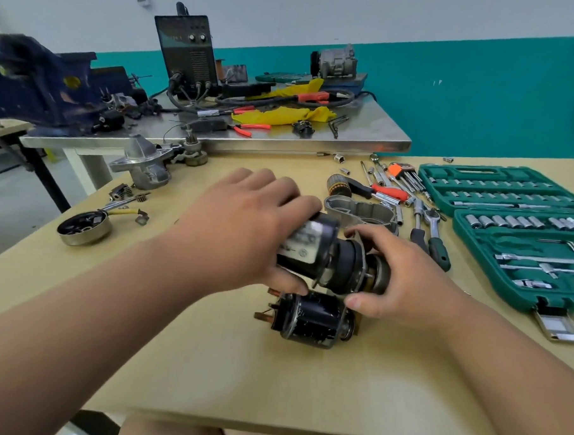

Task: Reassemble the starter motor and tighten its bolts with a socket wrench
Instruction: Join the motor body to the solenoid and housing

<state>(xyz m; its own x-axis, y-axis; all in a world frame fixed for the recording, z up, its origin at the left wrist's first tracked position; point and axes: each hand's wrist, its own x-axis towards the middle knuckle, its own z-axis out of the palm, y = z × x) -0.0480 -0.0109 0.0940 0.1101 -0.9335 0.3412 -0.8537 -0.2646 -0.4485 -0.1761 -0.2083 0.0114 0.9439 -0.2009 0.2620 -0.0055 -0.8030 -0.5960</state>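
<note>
Mid-worktop [272, 381], the left hand [245, 228] curled over the labelled barrel of the starter motor [326, 255], while the right hand [405, 275] gripped its right end. This looked like the part-fitting stage. Next, probably, the grey end housing [361, 210] just beyond needed seating squarely, before the socket wrench [437, 247], untouched at right, was used.

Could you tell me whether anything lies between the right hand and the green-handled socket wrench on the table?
Only a black-handled tool, lying flat alongside the socket wrench on the side nearer the right hand. A reach from above should clear it. That hand is occupied, though: it grips the starter motor.
</note>
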